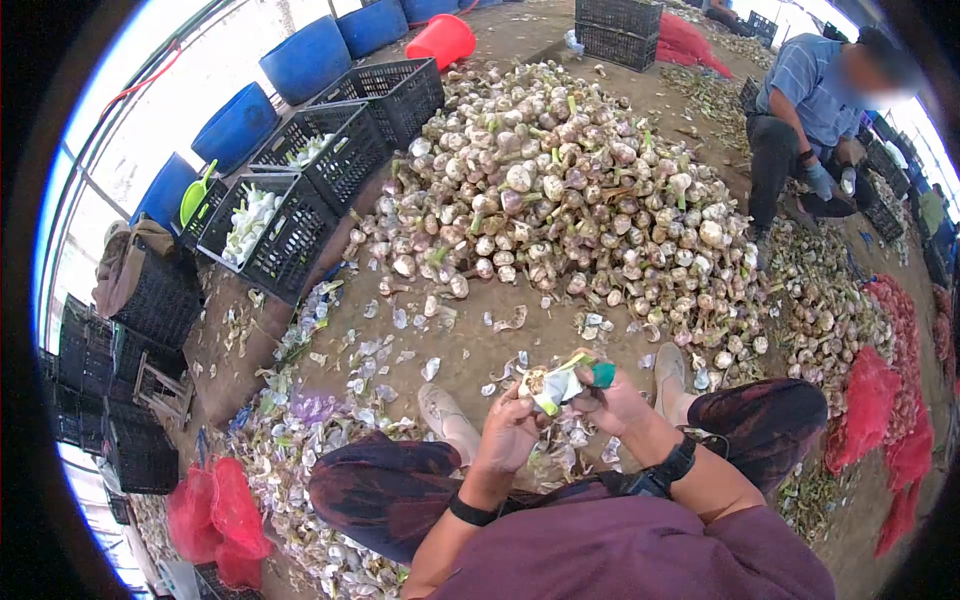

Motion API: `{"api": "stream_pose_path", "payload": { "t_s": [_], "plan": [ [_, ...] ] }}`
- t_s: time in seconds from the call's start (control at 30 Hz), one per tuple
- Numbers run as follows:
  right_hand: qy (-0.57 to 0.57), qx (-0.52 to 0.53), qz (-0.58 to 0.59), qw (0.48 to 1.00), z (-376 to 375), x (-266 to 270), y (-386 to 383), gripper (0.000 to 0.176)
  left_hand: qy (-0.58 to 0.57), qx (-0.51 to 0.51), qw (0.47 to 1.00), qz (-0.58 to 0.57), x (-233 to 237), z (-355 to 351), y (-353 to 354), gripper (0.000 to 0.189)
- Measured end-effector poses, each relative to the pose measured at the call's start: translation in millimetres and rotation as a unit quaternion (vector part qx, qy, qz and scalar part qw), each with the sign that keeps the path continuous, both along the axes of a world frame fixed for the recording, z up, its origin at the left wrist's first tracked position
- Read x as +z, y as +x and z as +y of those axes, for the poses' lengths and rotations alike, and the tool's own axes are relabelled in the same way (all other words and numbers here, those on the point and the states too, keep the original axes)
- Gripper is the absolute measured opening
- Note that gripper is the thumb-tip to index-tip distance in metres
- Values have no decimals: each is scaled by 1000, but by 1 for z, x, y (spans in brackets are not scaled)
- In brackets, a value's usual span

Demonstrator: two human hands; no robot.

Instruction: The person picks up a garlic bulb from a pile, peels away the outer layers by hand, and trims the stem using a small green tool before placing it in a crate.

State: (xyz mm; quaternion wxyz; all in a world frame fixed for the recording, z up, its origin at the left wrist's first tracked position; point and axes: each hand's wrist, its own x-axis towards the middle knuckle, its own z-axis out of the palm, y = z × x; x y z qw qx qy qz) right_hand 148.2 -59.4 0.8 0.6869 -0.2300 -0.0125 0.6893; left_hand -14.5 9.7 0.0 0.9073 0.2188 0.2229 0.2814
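Observation:
Between my two hands is a garlic bulb (552,386), its white skin partly showing with a green stem strip and brownish roots on its left side. My left hand (512,432) is closed on the root side of the bulb. From the other side my right hand (612,402) grips it, and a green covering (603,375) shows at a fingertip. Whether a small tool sits in the right hand cannot be made out. Beyond my hands lies a large heap of garlic bulbs (560,190), and loose peelings (370,360) litter the ground.
Black crates (290,240), some with peeled white garlic (252,225), stand at left, near blue tubs (235,125) and a red bucket (442,40). Red mesh bags (215,515) lie at lower left and right. A gloved co-worker (815,110) sits at upper right.

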Motion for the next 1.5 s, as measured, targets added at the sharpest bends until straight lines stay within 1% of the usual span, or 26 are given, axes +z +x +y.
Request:
{"api": "stream_pose_path", "payload": {
  "t_s": [0.1,0.13,0.17,0.2,0.23,0.33,0.37,0.43,0.5,0.53,0.57,0.6,0.63,0.67,0.73,0.8,0.83,0.87,0.93,0.97,1.0,1.1,1.17,1.37,1.4,1.5],
  "plan": [
    [-22,-10,15,1000,3,6,5,35,-7,-28,1000,3,-7,4,-7,51],
    [-25,-31,-173,984,3,-4,12,34,-13,-33,999,-3,-6,3,-7,52],
    [-27,-50,-354,934,6,-10,20,33,-20,-38,999,-10,-3,1,-7,52],
    [-58,-81,-271,957,7,-15,24,31,-25,-45,999,-16,-1,0,-6,52],
    [-88,-120,-186,971,12,-6,24,29,-53,-2,997,-48,-1,0,-5,47],
    [-86,-167,-154,970,23,-13,23,25,-71,12,996,-60,6,1,-2,44],
    [-100,-190,-126,968,26,-10,21,23,-61,-3,997,-41,-4,0,-4,44],
    [-128,-237,-68,961,33,-4,16,19,-49,23,994,-93,-5,-2,-4,43],
    [-192,-300,-18,934,37,-30,64,16,-46,38,992,-112,4,-2,-9,41],
    [-222,-330,7,918,43,-23,74,15,-69,52,991,-102,3,-2,-10,39],
    [-192,-240,-216,927,41,-20,71,14,-91,67,989,-92,2,-2,-11,37],
    [-213,-64,-469,855,35,-20,59,23,-115,84,986,-81,0,-2,-11,35],
    [-198,76,-693,689,29,-20,46,32,-94,85,988,-88,-10,0,-11,31],
    [-37,227,-874,429,13,-30,29,39,-92,112,988,-52,-8,-1,-10,28],
    [123,383,-858,318,-3,-35,19,47,-82,164,983,11,-1,1,-3,24],
    [82,240,-809,530,8,-2,8,42,-69,173,982,18,-3,1,-4,24],
    [60,165,-761,625,14,15,-2,39,-64,183,981,30,-2,1,-3,24],
    [64,118,-768,627,16,26,-10,37,-57,190,979,43,-1,0,-4,24],
    [68,11,-778,624,22,42,-23,32,-38,162,986,26,-6,1,-5,25],
    [79,-50,-808,581,24,39,-30,28,-27,145,989,17,-8,2,-5,25],
    [88,-60,-820,563,26,36,-29,27,-18,143,989,21,-9,2,-5,25],
    [123,-82,-847,510,30,35,-27,23,0,150,988,32,-9,0,-7,25],
    [120,-59,-871,472,29,42,-29,24,7,161,986,36,-6,-1,-6,25],
    [149,-25,-917,369,28,44,-27,21,-9,126,990,57,-4,1,-10,26],
    [153,-21,-922,355,28,44,-25,21,0,112,991,68,-1,2,-11,27],
    [147,-45,-924,350,28,46,-19,20,21,60,993,97,3,2,-12,30]
  ]
}}
